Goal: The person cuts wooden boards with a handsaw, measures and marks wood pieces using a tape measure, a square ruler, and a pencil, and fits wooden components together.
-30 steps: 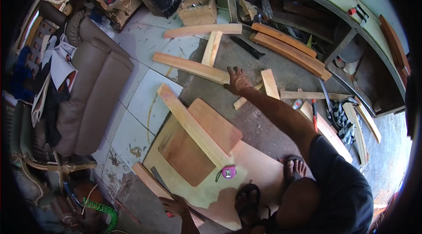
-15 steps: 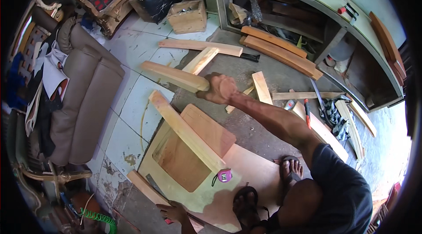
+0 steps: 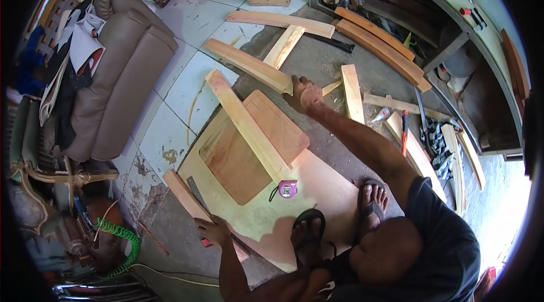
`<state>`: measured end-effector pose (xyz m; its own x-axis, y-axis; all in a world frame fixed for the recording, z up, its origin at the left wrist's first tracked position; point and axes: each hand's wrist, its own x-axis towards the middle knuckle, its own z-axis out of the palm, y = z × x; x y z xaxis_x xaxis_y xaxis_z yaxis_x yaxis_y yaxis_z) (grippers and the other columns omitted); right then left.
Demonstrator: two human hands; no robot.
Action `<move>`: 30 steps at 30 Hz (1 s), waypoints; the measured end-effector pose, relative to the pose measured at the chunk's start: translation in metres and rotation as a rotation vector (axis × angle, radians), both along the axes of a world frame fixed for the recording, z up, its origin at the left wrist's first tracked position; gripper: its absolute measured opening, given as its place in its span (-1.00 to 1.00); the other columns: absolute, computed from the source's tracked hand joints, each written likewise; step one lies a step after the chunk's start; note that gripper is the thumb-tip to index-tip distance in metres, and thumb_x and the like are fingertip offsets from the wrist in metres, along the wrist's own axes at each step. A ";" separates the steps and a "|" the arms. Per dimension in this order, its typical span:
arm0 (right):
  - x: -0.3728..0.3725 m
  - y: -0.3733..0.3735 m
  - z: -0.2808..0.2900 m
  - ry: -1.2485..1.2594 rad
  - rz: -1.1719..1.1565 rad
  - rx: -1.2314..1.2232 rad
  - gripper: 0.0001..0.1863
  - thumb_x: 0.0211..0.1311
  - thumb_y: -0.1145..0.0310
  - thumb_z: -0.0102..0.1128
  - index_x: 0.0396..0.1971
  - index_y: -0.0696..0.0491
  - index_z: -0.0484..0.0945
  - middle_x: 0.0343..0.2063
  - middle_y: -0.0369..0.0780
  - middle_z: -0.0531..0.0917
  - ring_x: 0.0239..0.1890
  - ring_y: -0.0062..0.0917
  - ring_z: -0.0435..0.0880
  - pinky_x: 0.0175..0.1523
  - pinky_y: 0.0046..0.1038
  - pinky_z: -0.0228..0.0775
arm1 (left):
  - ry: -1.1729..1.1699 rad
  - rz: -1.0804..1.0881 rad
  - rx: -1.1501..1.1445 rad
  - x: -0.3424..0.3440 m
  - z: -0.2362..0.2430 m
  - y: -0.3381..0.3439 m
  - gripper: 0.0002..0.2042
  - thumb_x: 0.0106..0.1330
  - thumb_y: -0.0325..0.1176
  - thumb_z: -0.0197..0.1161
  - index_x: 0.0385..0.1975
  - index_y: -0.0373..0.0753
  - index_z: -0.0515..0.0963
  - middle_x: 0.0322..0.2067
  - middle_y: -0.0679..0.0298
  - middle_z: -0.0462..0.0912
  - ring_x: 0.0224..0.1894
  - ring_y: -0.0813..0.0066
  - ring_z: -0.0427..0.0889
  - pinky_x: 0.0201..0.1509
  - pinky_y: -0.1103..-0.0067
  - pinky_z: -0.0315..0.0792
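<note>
Head view: left hand, near left, fingers laid over a narrow board, firmness of grip indiscernible; right hand, far centre, fingers at the right end of a pale plank, clenched or loose unclear; purple tape measure, near centre, beside a long beam.

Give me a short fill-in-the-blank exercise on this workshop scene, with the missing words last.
1. The right hand touches a plank made of ____.
2. The coiled hose is coloured ____.
3. The brown upholstered furniture stands toward the picture's ____ edge.

Missing words: wood; green; left.
</note>
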<state>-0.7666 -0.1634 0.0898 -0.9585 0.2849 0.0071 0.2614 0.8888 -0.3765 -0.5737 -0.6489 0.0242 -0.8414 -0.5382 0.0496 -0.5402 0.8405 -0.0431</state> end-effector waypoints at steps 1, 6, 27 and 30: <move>0.017 0.004 -0.019 0.031 0.008 0.091 -0.48 0.18 0.08 0.17 0.02 0.14 0.48 -0.05 0.02 0.62 -0.03 -0.11 0.66 0.09 -0.15 0.52 | -0.032 -0.036 -0.002 -0.006 -0.002 0.016 -0.25 0.46 -0.02 -0.06 0.50 -0.38 -0.04 0.13 -0.31 0.41 0.04 -0.26 0.54 0.08 -0.04 0.47; 0.086 -0.123 -0.033 0.353 0.260 -0.237 -0.54 0.11 0.23 0.24 -0.01 0.16 0.51 -0.02 0.00 0.59 0.02 -0.09 0.60 0.15 -0.12 0.48 | 0.055 -0.024 -0.177 0.016 -0.027 -0.067 -0.25 0.45 0.00 0.01 0.46 -0.44 0.05 -0.05 -0.32 0.52 -0.14 -0.23 0.63 -0.09 0.06 0.55; 0.516 0.266 -0.024 0.291 -0.792 0.441 -0.70 0.11 0.50 0.25 -0.11 0.13 0.54 -0.23 0.04 0.61 -0.11 0.02 0.59 -0.04 -0.07 0.47 | 0.150 -0.306 0.064 -0.062 -0.051 -0.074 -0.30 0.51 0.04 0.06 0.31 -0.58 0.24 0.09 -0.34 0.50 0.05 -0.18 0.61 0.06 0.17 0.59; 0.560 0.325 -0.017 -0.089 -1.202 0.457 -0.37 0.12 0.33 0.25 0.24 0.10 0.35 0.05 0.12 0.55 0.15 0.04 0.50 0.18 -0.08 0.47 | 0.248 -0.418 0.108 -0.093 -0.057 -0.084 -0.29 0.52 0.02 0.06 0.33 -0.58 0.21 0.15 -0.34 0.46 0.13 -0.17 0.58 0.15 0.18 0.55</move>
